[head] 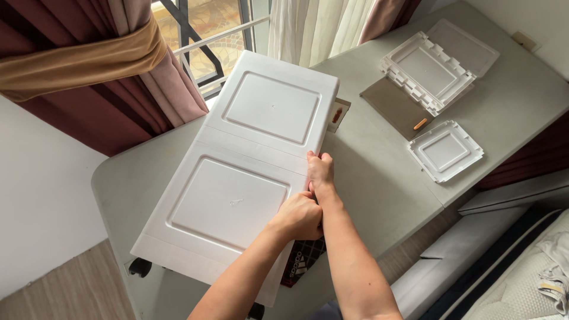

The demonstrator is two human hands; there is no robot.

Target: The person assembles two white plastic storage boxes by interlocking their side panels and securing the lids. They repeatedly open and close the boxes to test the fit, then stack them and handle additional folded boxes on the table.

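White plastic panel [243, 172] — large, with two recessed rectangular fields, lying tilted across the near-left part of a grey table [367, 178], one end towards the window. Left hand [299, 216] closed in a fist at the panel's right edge; right hand [320, 170] just above it, fingers curled over the same edge — both gripping the panel. A dark printed item [302, 264] shows beneath the panel's near corner. Well apart, at the far right of the table: a stack of white moulded panels [430, 71] resting on a brown board [394, 106], and a smaller square white panel [446, 151] just beside them. Maroon curtain [89, 77] tied back at left.
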